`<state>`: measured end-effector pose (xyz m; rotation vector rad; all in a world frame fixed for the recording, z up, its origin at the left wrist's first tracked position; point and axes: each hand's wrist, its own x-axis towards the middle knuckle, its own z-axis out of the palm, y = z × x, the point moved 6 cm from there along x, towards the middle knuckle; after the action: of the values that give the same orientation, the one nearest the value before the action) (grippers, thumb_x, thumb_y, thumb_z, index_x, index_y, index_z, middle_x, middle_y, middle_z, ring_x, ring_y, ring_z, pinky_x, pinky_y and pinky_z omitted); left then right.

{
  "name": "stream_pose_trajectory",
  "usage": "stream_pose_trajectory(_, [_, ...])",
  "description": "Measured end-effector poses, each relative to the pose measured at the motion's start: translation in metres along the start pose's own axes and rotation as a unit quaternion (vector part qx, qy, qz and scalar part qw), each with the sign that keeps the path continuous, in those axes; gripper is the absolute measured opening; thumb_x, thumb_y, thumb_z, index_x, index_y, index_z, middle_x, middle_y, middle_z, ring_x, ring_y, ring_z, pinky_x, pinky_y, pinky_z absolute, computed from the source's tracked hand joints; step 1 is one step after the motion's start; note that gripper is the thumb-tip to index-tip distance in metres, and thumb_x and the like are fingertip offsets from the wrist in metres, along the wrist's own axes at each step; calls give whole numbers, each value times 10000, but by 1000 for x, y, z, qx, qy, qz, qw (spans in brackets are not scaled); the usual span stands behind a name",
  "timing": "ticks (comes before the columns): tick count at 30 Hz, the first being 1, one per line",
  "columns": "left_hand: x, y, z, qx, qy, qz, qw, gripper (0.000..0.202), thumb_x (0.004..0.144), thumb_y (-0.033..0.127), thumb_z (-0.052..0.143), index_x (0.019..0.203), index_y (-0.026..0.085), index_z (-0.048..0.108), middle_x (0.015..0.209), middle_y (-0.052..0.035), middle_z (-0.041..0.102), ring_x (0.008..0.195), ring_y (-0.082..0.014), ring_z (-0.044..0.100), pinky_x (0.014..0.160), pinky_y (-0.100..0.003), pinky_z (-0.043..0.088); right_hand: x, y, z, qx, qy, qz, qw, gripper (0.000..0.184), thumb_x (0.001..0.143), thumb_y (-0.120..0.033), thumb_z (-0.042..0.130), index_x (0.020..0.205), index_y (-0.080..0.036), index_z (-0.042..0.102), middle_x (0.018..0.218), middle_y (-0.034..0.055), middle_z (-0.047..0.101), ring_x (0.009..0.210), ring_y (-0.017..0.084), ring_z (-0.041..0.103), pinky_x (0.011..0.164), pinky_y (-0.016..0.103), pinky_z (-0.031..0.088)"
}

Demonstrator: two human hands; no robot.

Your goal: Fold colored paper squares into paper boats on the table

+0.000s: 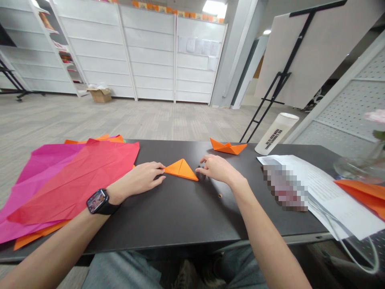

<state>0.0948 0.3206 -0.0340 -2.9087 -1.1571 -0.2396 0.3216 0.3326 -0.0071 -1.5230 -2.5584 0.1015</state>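
Observation:
A folded orange paper (182,169) lies on the dark table in front of me, a flat triangle with a crease running down from its peak. My left hand (143,176), with a watch (98,200) on its wrist, has its fingertips closed on the paper's left corner; the thumb rests a little lower. Close to the right corner hovers my right hand (218,168), fingers curled and slightly apart, holding nothing. Behind it stands a folded orange paper boat (228,147).
Red and magenta paper sheets (75,176) are piled at the left, with orange ones beneath. A white cylinder (276,133) stands at the back right. Printed white papers (325,188), a cable (345,245) and another orange paper piece (362,194) lie at the right, near a glass vase (355,166).

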Motion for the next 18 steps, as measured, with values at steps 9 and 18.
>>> stream_pose_trajectory(9, [4, 8, -1, 32, 19, 6, 999, 274, 1000, 251, 377, 1008, 162, 636, 1008, -99, 662, 945, -223, 627, 870, -349, 476, 4, -40, 17, 36, 24, -100, 994, 367, 923, -366, 602, 1239, -183, 629, 1006, 71, 601, 868, 197, 610, 777, 305, 470])
stream_pose_trajectory(18, [2, 10, -4, 39, 16, -3, 999, 254, 993, 175, 355, 1115, 167, 577, 1031, -94, 633, 908, -230, 624, 813, -363, 483, 6, -34, 30, 80, -36, -122, 989, 256, 965, -349, 541, 1141, -223, 679, 967, 49, 581, 807, 170, 594, 752, 284, 436])
